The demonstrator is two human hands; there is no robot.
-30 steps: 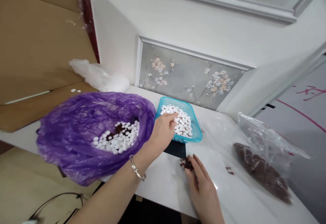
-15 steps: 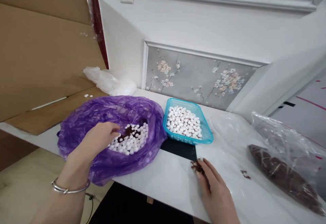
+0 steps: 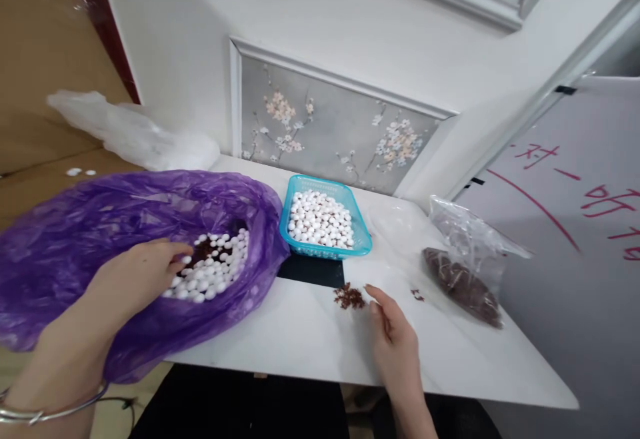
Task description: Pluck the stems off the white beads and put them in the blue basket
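Observation:
My left hand (image 3: 137,272) reaches into the purple plastic bag (image 3: 250,192). Its fingertips are pinched on a small white ball (image 3: 187,260). Inside the bag, many more white balls (image 3: 205,286) lie over dark reddish-brown bits (image 3: 204,250). To the right, my right hand (image 3: 395,339) hovers low by the white table, fingers curved and apart with nothing visible between them. Just left of its fingertips lies a small heap of reddish-brown shreds (image 3: 349,296). A turquoise plastic basket (image 3: 363,229) behind the heap holds many white balls with brown bits among them.
A dark flat piece (image 3: 311,271) lies in front of the basket. On the right sits a clear bag of brown material (image 3: 463,286), with a few loose shreds (image 3: 417,295) near it. Crumpled clear plastic (image 3: 135,134) and cardboard (image 3: 40,186) are at the back left.
The view has swung right. My right hand has let go of the brown shreds, which now lie on the table, and has drawn to their right. My left hand stays in the purple bag.

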